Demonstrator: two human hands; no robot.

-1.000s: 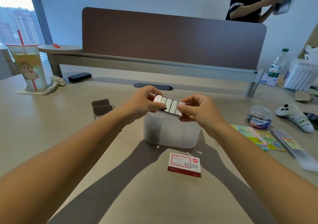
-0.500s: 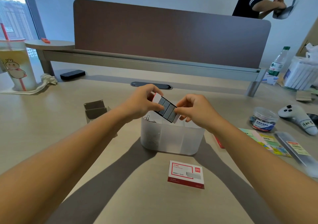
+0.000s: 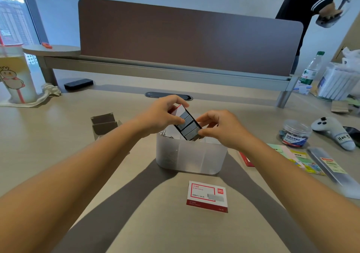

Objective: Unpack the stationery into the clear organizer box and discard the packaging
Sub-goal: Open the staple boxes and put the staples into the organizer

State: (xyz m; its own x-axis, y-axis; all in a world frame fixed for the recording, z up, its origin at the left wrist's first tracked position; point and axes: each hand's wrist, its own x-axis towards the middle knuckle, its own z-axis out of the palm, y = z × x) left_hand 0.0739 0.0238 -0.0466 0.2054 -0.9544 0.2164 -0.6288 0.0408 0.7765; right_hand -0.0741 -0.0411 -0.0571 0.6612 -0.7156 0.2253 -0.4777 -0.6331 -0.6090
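Both hands tilting staple tray (steeply), over organizer box

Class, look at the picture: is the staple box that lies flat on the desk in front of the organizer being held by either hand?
No. The closed staple box lies untouched on the desk, while the left hand and right hand hold an opened tray of staples over the clear organizer box.

A drink cup far left – a water bottle and a game controller at right.

Frosted plastic organizer box on matt wood-look desk.
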